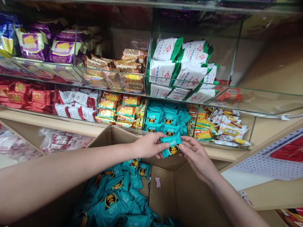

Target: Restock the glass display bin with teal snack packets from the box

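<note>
Between my two hands is a teal snack packet [172,145] with a black and yellow round print. My left hand [149,144] pinches its left side, thumb on the front. The fingers of my right hand [193,151] close on its right edge. Below my arms stands an open cardboard box [163,189] with many loose teal packets [115,195] of the same kind heaped at its left. Just behind my hands, a shelf compartment holds neatly stacked teal packets [163,118] behind a glass front.
White-and-green packets [182,66] and brown packets [127,67] fill the upper glass shelf, with purple ones at left. Yellow-orange packets [118,108] and white packets [230,126] flank the teal stack. A wooden ledge [52,121] runs below; a perforated white panel [267,157] stands right.
</note>
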Available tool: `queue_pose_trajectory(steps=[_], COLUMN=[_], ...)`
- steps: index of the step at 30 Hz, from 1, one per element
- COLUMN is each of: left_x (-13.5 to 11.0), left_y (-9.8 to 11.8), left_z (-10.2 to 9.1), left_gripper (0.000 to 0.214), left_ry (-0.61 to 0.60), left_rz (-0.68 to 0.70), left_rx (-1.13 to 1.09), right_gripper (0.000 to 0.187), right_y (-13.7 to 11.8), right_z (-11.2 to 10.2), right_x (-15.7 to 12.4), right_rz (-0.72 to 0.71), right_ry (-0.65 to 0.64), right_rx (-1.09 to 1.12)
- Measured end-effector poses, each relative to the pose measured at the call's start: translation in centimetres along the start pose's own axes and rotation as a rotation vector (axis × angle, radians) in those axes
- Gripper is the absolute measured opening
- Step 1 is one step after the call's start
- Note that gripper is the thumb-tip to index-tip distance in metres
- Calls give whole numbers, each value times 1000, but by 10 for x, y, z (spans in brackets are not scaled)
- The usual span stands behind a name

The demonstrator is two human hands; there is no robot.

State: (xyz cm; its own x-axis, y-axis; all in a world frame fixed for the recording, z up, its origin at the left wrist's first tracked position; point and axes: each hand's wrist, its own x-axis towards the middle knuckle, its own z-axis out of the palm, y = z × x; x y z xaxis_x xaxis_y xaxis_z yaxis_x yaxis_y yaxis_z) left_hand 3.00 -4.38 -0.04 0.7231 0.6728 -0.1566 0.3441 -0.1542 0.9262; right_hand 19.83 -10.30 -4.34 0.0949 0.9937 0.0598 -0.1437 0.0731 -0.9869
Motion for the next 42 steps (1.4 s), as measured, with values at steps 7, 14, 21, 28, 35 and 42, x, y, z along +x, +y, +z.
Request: queue_pose_trajectory(steps=[7,14,21,28,35,42], left_x=[4,24,22,24,21,17], left_y=[2,-13,-20,-25,-24,-19], left_z=[-21,-53,-45,-45,-44,-44], left_gripper=[31,42,45,52,55,54], left_ry=[195,337,307,331,326,294], left_rz=[294,545,431,452,450,458], left_rx=[420,1203,1424,1419,1400,1386], right_gripper=[24,23,25,34,42,15], right_y=[-22,-47,-43,-54,-68,-95], right_z=[-14,-16,-4,4,16,54], right_x=[20,89,106,114,104,-23], right_rz=[-196,-420,-205,-25,-41,-493], right_ry=[-41,212,281,249,230,-228], right_rx=[-278,-687,-1134,-1494,-1580,-1433])
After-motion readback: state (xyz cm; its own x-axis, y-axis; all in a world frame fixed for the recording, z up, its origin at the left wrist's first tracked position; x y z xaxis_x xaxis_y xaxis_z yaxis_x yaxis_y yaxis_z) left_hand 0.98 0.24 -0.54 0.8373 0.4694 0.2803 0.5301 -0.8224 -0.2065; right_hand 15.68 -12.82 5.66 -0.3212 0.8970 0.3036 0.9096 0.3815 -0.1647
